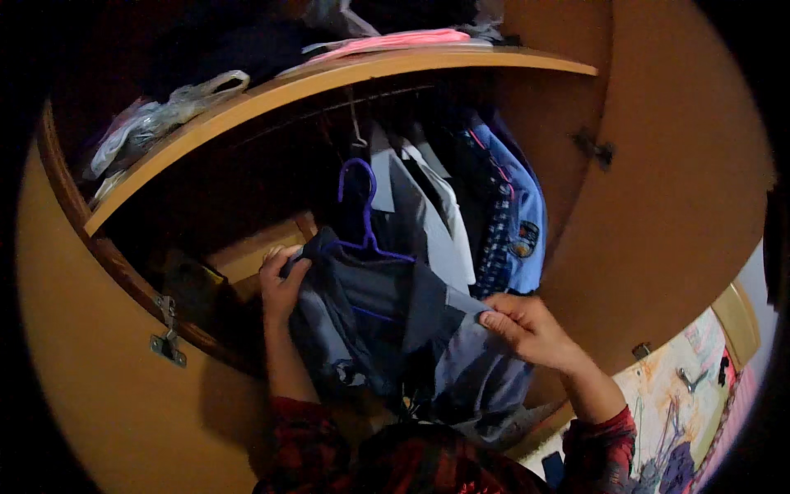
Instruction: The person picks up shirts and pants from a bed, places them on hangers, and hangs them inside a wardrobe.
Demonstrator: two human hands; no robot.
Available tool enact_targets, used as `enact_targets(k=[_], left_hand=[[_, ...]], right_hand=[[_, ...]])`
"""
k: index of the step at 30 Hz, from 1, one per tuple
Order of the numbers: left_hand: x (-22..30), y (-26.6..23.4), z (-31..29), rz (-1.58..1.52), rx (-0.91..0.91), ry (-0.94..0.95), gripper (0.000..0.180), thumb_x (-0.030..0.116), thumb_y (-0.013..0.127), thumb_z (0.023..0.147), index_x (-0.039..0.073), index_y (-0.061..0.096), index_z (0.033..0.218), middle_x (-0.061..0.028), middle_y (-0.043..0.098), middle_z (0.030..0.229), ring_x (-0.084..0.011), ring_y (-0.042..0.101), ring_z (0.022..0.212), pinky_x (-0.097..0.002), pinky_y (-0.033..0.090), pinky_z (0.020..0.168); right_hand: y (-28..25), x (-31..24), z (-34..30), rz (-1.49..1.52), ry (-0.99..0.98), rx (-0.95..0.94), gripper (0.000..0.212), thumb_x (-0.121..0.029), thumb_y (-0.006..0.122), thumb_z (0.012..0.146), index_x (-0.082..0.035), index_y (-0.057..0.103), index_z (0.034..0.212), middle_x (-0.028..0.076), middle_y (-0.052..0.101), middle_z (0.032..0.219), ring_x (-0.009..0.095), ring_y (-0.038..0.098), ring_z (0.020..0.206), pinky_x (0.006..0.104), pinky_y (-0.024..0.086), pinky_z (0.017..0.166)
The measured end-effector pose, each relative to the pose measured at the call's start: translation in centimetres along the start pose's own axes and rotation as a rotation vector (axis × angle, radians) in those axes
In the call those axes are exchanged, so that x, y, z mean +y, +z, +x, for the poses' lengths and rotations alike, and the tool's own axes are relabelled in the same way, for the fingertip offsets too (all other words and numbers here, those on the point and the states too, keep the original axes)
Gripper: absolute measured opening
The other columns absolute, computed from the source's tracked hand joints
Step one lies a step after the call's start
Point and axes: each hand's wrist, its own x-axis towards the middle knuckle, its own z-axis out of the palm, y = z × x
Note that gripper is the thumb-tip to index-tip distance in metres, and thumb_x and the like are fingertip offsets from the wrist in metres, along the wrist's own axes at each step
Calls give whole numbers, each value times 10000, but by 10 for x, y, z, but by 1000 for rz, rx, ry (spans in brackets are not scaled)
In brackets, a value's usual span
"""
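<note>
A dark grey collared shirt (383,284) hangs on a purple hanger (369,216) in front of the open wardrobe. My left hand (282,280) pinches the garment at its left shoulder. On the other side, my right hand (527,328) grips its lighter grey edge between thumb and fingers. The hanger's hook rises between my hands, below a pale hook hanging from the rail; whether the two touch I cannot tell. Part of the hanger's lower bar shows through the open neck. The shirt's lower part falls toward me into shadow.
Several garments, among them a white shirt (448,222) and a light blue one (527,218), hang inside to the right. Above runs a curved-looking shelf edge (346,81) with plastic bags (169,119) and a pink folded item (395,39). Open doors (666,181) flank both sides.
</note>
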Motion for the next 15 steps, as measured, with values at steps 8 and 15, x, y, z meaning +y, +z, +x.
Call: enact_targets(k=[8,15], left_hand=[[-63,6,51,541,166,192,384,229,569,813,30,570,1142,-159,541,1180,-296,490,1108,-373,336,978],[-61,24,76,187,116,-24,495,308,474,879,12,446,1274,-176,423,1335,-315,402,1233,-332,289,1027]], right_hand=[[75,10,89,295,35,7,192,-164,467,926,-3,551,864,5,480,702,73,423,686,241,373,630],[96,-1,176,188,-104,147,228,-182,456,919,16,535,839,12,476,673,88,432,674,273,382,627]])
